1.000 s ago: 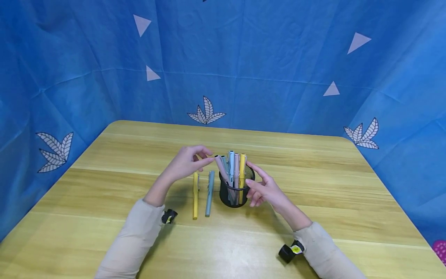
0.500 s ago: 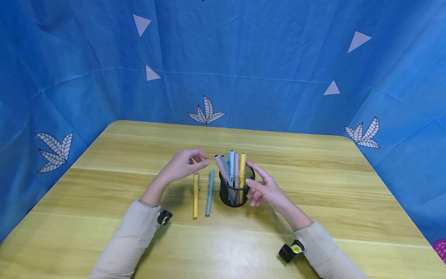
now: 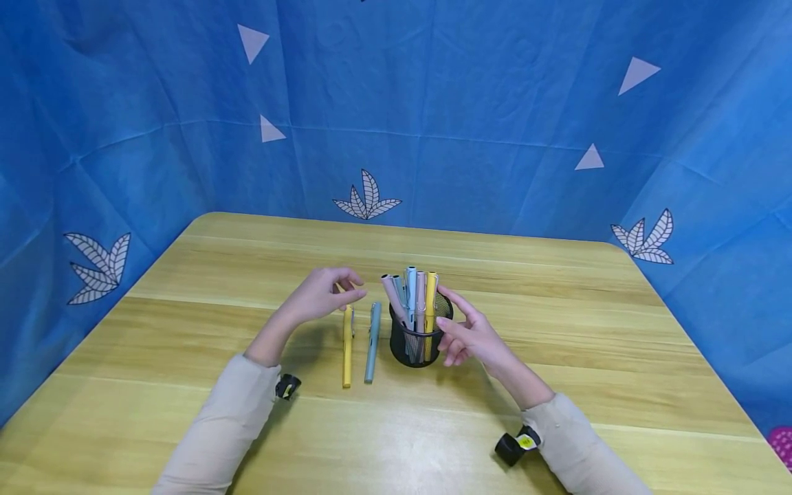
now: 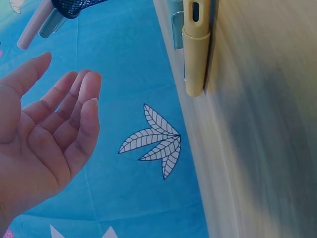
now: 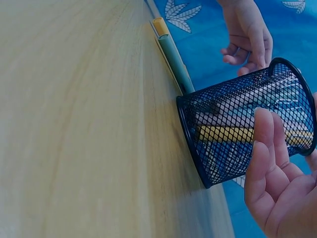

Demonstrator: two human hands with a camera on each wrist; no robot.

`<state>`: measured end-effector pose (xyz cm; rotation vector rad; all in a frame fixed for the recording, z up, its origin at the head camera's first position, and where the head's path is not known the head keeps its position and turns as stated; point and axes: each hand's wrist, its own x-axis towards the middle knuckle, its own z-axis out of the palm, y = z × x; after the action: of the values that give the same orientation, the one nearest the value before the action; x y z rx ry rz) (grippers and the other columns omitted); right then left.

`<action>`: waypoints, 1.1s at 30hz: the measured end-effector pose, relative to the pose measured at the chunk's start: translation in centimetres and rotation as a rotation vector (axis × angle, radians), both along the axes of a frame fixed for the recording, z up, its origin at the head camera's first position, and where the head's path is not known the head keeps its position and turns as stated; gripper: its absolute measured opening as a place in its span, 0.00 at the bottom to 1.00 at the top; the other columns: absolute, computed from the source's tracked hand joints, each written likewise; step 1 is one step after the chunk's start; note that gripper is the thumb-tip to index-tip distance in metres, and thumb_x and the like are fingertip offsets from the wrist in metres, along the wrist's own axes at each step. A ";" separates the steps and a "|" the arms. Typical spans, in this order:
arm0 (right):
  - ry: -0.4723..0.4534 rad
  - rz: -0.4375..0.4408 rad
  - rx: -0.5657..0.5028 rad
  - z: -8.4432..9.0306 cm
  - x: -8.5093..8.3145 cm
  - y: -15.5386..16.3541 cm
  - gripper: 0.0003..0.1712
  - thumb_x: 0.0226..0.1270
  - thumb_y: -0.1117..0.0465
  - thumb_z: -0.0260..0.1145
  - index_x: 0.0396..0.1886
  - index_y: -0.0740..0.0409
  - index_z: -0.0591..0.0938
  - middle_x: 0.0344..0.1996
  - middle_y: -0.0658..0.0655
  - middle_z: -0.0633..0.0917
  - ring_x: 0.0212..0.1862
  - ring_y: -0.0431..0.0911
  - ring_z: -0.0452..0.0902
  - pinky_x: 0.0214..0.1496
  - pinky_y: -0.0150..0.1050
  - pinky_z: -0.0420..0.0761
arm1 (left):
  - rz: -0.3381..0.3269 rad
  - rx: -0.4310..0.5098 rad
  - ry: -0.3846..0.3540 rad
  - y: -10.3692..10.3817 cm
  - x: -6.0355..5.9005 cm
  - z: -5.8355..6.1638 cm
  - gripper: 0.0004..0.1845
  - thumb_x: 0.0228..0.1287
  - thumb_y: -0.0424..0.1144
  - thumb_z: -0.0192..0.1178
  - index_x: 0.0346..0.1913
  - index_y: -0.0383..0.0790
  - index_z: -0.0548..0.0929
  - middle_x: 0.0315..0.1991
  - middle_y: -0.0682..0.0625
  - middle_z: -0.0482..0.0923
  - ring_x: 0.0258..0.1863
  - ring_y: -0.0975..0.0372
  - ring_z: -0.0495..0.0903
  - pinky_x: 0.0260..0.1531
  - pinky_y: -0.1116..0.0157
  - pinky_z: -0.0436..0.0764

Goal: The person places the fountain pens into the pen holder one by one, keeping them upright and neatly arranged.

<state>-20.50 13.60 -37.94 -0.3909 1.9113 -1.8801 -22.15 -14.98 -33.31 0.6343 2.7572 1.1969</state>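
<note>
Two hands at a black mesh pen cup (image 3: 416,344), nothing gripped

Right hand (image 3: 471,335) sits at the cup's right side, fingers loose and near-straight against the mesh, not wrapped round it. Left hand (image 3: 322,295) hovers empty left of the cup, fingers relaxed and slightly curled, just above the top end of the yellow pen (image 3: 348,346); grey-blue pen (image 3: 372,342) lies beside it on the wooden table (image 3: 557,330), between yellow pen and cup

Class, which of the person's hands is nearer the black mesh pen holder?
Right. The right hand rests against the black mesh pen holder; the left hand hovers apart, beyond two pens.
</note>
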 end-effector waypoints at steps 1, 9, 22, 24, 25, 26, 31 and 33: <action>0.000 0.001 0.000 0.0 0.0 0.0 0.35 0.67 0.58 0.54 0.70 0.41 0.50 0.19 0.62 0.79 0.14 0.46 0.75 0.17 0.35 0.75 | 0.000 -0.006 0.001 0.0 0.0 0.0 0.16 0.61 0.40 0.56 0.45 0.30 0.77 0.31 0.47 0.77 0.25 0.52 0.78 0.24 0.67 0.76; 0.002 0.006 0.000 -0.2 -0.1 0.0 0.35 0.67 0.58 0.54 0.70 0.41 0.50 0.18 0.61 0.79 0.14 0.46 0.75 0.17 0.36 0.75 | -0.004 -0.026 -0.007 -0.5 -0.1 -0.8 0.16 0.61 0.39 0.57 0.45 0.29 0.77 0.31 0.47 0.78 0.26 0.56 0.78 0.25 0.67 0.77; 0.007 0.005 -0.008 -0.3 -0.1 0.0 0.35 0.67 0.58 0.54 0.70 0.41 0.50 0.19 0.62 0.79 0.14 0.45 0.75 0.17 0.35 0.75 | 0.001 -0.056 -0.058 -0.5 -0.2 -1.5 0.17 0.61 0.39 0.57 0.48 0.29 0.76 0.32 0.47 0.77 0.28 0.55 0.78 0.28 0.67 0.76; 0.004 0.005 -0.007 -0.3 -0.1 0.1 0.35 0.67 0.58 0.54 0.70 0.41 0.50 0.19 0.62 0.79 0.14 0.45 0.75 0.17 0.35 0.75 | 0.003 -0.067 -0.056 -0.6 -0.2 -1.5 0.18 0.61 0.40 0.57 0.48 0.29 0.76 0.33 0.47 0.77 0.29 0.56 0.78 0.28 0.67 0.76; 0.003 0.005 -0.006 -0.3 -0.1 0.1 0.35 0.67 0.58 0.54 0.70 0.41 0.50 0.19 0.62 0.79 0.15 0.45 0.75 0.17 0.35 0.75 | 0.004 -0.075 -0.053 -0.6 -0.2 -1.6 0.18 0.61 0.40 0.57 0.48 0.29 0.76 0.33 0.47 0.77 0.29 0.57 0.77 0.29 0.67 0.76; 0.001 0.005 -0.005 -0.3 -0.1 0.1 0.35 0.67 0.58 0.54 0.70 0.41 0.50 0.19 0.62 0.79 0.15 0.46 0.75 0.17 0.35 0.75 | 0.005 -0.083 -0.050 -0.6 -0.3 -1.7 0.18 0.61 0.40 0.57 0.48 0.29 0.76 0.32 0.48 0.77 0.29 0.58 0.77 0.29 0.67 0.76; -0.001 0.008 -0.006 -0.3 -0.1 0.1 0.36 0.67 0.57 0.54 0.70 0.41 0.50 0.19 0.62 0.79 0.15 0.46 0.75 0.17 0.36 0.75 | 0.000 -0.104 -0.041 -0.7 -0.4 -2.0 0.17 0.60 0.40 0.57 0.47 0.30 0.77 0.33 0.48 0.77 0.32 0.60 0.75 0.31 0.66 0.76; 0.001 0.010 -0.009 -0.4 -0.1 0.1 0.35 0.67 0.57 0.54 0.70 0.41 0.50 0.19 0.61 0.79 0.15 0.46 0.75 0.17 0.36 0.75 | -0.006 -0.107 -0.039 -0.8 -0.4 -2.1 0.17 0.60 0.40 0.57 0.47 0.29 0.77 0.33 0.47 0.77 0.33 0.59 0.75 0.32 0.65 0.76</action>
<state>-20.61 13.68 -38.30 -0.4041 1.8986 -1.8832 -22.51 -15.74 -35.40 0.6008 2.7629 1.0401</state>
